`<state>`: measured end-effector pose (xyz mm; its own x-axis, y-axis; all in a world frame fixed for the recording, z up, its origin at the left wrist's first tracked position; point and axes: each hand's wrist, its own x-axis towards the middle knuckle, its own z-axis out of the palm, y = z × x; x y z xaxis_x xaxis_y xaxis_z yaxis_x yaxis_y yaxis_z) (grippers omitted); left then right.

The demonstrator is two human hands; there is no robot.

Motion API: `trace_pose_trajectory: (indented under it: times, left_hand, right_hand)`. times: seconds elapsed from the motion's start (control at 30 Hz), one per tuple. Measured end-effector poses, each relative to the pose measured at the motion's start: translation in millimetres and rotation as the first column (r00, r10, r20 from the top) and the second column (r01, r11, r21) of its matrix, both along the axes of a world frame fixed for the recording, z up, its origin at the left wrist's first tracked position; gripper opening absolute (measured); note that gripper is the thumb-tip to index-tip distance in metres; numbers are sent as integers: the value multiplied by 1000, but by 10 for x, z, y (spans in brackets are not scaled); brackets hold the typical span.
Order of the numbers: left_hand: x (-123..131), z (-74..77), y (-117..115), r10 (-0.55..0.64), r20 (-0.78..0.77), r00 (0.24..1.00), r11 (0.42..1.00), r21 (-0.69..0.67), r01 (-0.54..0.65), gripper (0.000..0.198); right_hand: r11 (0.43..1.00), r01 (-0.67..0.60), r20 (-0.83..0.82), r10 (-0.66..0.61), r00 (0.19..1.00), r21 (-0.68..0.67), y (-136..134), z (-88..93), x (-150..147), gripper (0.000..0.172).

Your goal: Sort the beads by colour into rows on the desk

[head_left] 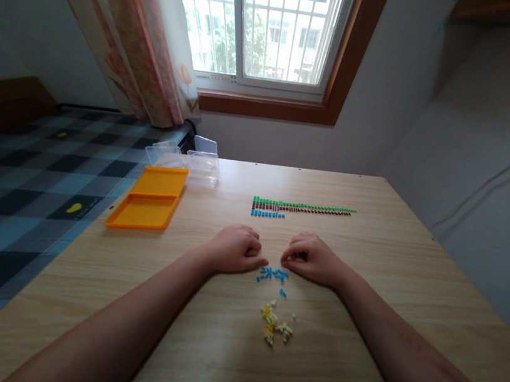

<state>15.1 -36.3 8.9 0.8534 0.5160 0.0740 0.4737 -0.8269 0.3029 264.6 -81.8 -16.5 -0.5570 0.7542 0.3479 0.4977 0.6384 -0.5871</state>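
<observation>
Small blue building blocks (280, 275) lie in a loose pile on the table in front of me. My left hand (237, 250) rests at the pile's left edge, fingers curled in and thumb pointing at the blocks; its palm is hidden. At the upper right of the pile, my right hand (314, 259) has thumb and fingertips pinched together. Whatever may be between them is too small to make out. Beyond both hands, small blocks stand in rows: a green row (305, 206), a brown row (300, 210) and a shorter blue row (268, 214).
Nearer to me lies a pile of yellow and cream blocks (272, 323). An orange two-part tray (154, 199) sits at the table's left edge, with clear plastic boxes (202, 168) behind it. A checked bed (47, 187) adjoins the wooden table (391, 267) on the left.
</observation>
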Motion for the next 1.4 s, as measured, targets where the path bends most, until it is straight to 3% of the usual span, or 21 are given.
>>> trace_pose_trajectory:
  times: [0.5, 0.7, 1.07, 1.23, 1.4]
  left_hand:
    - [-1, 0, 10, 23, -8, 1000, 1000, -16, -23, 41]
    - [-4, -2, 8, 36, 19, 999, 998, -46, -35, 42]
    - [-14, -13, 11, 24, 13, 1000, 998, -53, -23, 45]
    - [-20, 1, 5, 27, 51, 998, 997, -78, -23, 46]
    - [-7, -8, 15, 66, 74, 995, 994, -91, -59, 46]
  right_hand:
    - [973, -107, -38, 101, 994, -204, -57, 150, 120, 12]
    - [977, -87, -66, 75, 995, -197, -85, 142, 87, 17]
    - [985, -124, 52, 131, 990, -120, -141, 151, 30, 17]
    - [989, -81, 51, 88, 995, -124, -160, 163, 16, 18]
    - [993, 87, 48, -83, 995, -83, -99, 115, -39, 17]
